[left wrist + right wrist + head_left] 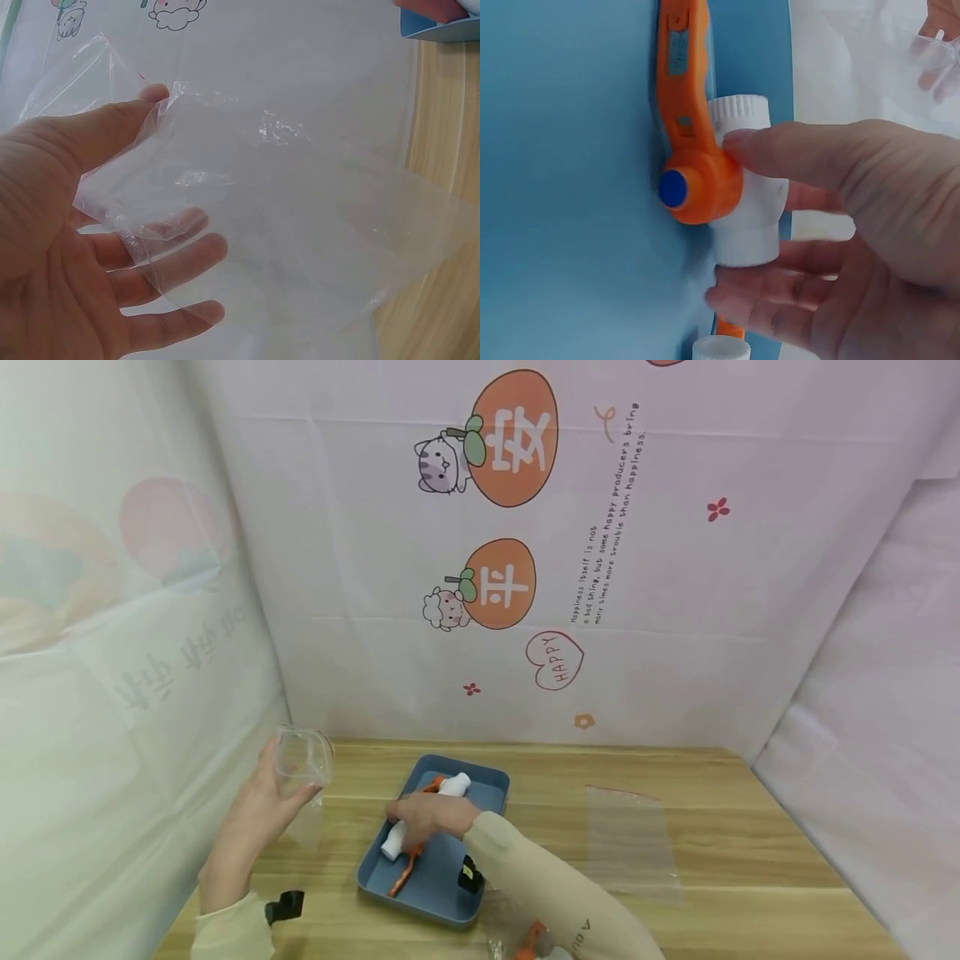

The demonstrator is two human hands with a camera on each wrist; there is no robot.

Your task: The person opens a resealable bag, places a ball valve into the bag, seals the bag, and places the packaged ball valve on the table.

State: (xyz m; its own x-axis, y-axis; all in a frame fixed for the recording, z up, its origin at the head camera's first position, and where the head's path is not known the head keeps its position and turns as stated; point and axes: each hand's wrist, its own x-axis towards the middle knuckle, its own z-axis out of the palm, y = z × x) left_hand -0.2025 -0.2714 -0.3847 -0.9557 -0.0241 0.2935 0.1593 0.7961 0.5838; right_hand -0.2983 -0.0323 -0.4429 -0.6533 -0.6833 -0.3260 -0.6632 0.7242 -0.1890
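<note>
In the head view my left hand holds up a clear plastic bag, its mouth spread wide, left of a blue tray. The left wrist view shows the thumb at the film's edge and the other fingers behind the clear bag. Over the tray, my right hand pinches a white ball valve with an orange lever handle. Its thumb presses the near side of the body; fingers lie behind. A second white valve lies beyond this hand in the tray.
A flat clear bag lies on the wooden table, right of the tray. Near the front edge, partly under the right sleeve, is clear film with an orange handle. Printed white cloth walls the back and sides.
</note>
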